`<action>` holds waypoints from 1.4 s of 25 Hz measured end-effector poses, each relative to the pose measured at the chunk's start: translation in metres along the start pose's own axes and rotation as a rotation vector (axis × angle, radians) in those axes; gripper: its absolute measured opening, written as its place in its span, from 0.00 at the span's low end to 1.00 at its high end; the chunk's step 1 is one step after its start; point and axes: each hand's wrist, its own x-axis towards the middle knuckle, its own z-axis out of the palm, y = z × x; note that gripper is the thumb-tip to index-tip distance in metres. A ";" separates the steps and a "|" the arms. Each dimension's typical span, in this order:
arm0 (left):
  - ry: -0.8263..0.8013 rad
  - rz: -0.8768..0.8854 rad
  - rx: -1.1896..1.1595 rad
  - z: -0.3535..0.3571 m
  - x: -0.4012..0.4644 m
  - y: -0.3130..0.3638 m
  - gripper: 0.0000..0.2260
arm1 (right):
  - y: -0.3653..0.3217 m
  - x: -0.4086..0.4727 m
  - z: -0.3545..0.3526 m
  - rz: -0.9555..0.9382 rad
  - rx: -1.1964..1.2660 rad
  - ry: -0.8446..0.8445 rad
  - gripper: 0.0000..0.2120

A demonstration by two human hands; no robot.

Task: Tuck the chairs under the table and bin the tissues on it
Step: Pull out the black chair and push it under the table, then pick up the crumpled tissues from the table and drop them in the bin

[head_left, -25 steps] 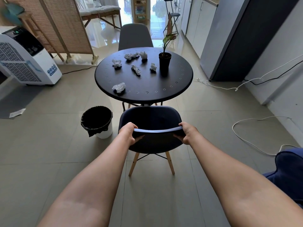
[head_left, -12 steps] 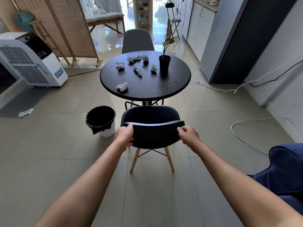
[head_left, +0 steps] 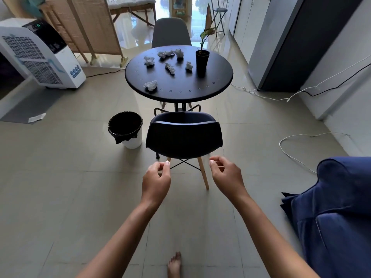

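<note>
A dark shell chair (head_left: 183, 137) on wooden legs stands right in front of me, its seat at the near edge of the round black table (head_left: 212, 87). Several crumpled white tissues (head_left: 150, 85) lie on the tabletop. A grey chair (head_left: 170, 33) stands at the table's far side. A white bin with a black liner (head_left: 125, 127) sits on the floor left of the near chair. My left hand (head_left: 156, 179) and my right hand (head_left: 226, 177) hover just behind the chair's back, apart from it, fingers loosely curled and holding nothing.
A potted plant (head_left: 202, 59) stands on the table's right side. A white air cooler (head_left: 40, 55) is at far left, a tall fridge (head_left: 291, 47) at right, cables (head_left: 297, 151) trail on the right floor, and blue upholstery (head_left: 337, 207) sits at near right. My bare foot (head_left: 174, 265) is below.
Both hands have let go of the chair's backrest and pulled back toward me. The chair now stands farther from me, nearer the table.
</note>
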 end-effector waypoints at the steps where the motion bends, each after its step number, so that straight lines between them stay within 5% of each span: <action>1: -0.002 0.009 0.015 -0.001 -0.009 -0.007 0.13 | 0.003 -0.009 0.001 -0.020 -0.014 -0.002 0.09; 8: 0.051 -0.040 0.349 -0.025 -0.051 -0.097 0.11 | 0.049 -0.047 0.042 -0.080 -0.272 -0.152 0.10; 12: -0.016 -0.175 0.615 -0.054 -0.059 -0.159 0.13 | 0.073 -0.054 0.090 -0.085 -0.467 -0.337 0.11; 18: -0.098 -0.420 0.698 -0.119 -0.051 -0.241 0.14 | 0.079 -0.049 0.168 -0.039 -0.806 -0.642 0.12; 25: -0.155 -0.501 0.776 -0.228 0.002 -0.295 0.15 | 0.011 -0.022 0.291 0.067 -0.930 -0.848 0.14; 35: -0.041 -0.607 0.735 -0.377 0.144 -0.331 0.15 | -0.111 0.078 0.479 -0.046 -0.824 -0.876 0.14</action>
